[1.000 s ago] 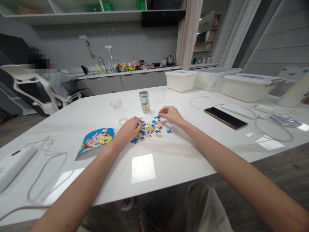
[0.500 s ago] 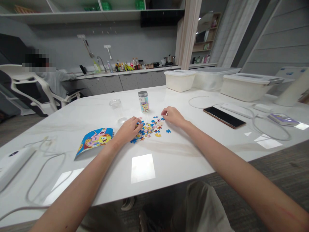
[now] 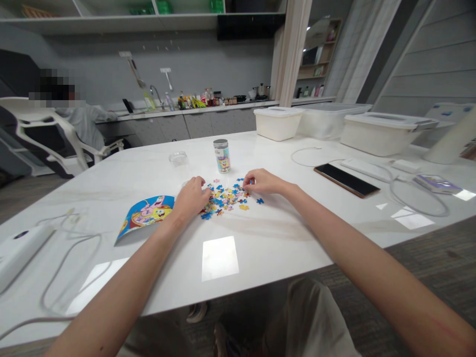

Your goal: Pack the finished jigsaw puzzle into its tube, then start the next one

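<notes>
Loose jigsaw puzzle pieces (image 3: 226, 198) lie in a small heap on the white table, mostly blue, yellow and pink. At the heap's left edge is my left hand (image 3: 191, 197), fingers bent and thumb apart, with nothing visible in it. My right hand (image 3: 265, 181) reaches in from the right, its fingertips pinched together at the heap's upper right edge; what is between them is too small to make out. Behind the heap stands a picture-covered can (image 3: 222, 157) with a silver lid. A curved cartoon picture sheet (image 3: 147, 214) rests beside my left forearm.
A clear plastic jar (image 3: 179, 159) is behind my left hand, partly hidden. To the right are a phone (image 3: 345, 180), white cables and a purple-edged box (image 3: 436, 183). Lidded storage bins (image 3: 278, 124) line the back right. A person (image 3: 84, 124) sits at the far left.
My left hand has shifted left, away from the middle of the heap. My right hand has moved slightly left and down, and its fingers have come together over the pieces.
</notes>
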The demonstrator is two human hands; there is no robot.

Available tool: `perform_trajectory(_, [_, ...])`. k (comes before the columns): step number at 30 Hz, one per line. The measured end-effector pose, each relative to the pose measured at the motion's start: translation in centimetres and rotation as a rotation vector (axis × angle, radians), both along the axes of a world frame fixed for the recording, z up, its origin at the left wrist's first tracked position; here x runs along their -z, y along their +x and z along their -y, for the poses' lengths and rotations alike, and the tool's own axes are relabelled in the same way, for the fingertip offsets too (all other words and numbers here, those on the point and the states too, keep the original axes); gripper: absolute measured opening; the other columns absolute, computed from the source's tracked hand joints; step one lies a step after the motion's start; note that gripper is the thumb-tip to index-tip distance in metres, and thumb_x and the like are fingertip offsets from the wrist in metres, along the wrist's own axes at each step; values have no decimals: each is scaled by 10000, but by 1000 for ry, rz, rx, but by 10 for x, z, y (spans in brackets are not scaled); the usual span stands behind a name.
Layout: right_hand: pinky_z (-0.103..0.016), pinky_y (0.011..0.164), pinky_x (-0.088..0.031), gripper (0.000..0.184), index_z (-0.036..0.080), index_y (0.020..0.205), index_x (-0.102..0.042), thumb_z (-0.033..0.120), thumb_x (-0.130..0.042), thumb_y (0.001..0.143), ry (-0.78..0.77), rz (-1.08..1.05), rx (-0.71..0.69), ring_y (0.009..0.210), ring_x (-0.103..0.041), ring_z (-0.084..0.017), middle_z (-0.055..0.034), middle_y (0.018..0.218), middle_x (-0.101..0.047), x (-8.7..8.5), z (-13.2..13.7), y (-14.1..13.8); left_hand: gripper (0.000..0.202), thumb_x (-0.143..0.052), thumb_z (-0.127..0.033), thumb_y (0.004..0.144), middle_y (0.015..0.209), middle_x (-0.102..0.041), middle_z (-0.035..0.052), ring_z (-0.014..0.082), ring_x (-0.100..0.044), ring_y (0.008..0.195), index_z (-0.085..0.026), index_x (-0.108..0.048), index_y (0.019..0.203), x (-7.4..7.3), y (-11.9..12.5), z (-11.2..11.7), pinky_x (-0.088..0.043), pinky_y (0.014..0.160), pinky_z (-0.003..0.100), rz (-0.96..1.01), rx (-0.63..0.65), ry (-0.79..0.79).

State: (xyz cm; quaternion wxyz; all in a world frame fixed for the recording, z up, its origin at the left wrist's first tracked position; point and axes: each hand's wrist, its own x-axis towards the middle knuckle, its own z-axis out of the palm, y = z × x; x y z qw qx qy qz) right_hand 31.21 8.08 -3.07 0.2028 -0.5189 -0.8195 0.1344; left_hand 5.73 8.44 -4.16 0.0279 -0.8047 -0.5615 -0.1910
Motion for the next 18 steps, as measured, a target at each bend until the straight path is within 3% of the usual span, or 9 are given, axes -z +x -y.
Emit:
perform_trajectory(5, [-210,658,-430,194,137,874,-760,186,-603,771,-37,-44,21,710,-616,-134,-42,777,-738,-9,0,16,267,-440,-291,848,1078,-619,136,268,-598,1006,-145,-531,1053,0,0,0,-465,917,395,21,7,-7])
perform_trajectory(10, [-219,652,-432,143,179,795,-765,167,-644,720,-80,54,-1,699,-620,-142,-17,782,-743,-8,-2,33,266,-441,-302,843,1072,-616,147,283,-599,1000,-143,-533,1035,-1,0,0,-468,911,411,39,33,-11])
perform_trajectory(18, [-201,658,-435,183,155,915,-745,211,-657,765,-57,71,-55,736,-597,-130,-55,884,-708,-7,3,16,258,-442,-293,837,1071,-610,148,285,-597,1010,-142,-528,1027,-1,0,1,-462,921,412,28,55,-25])
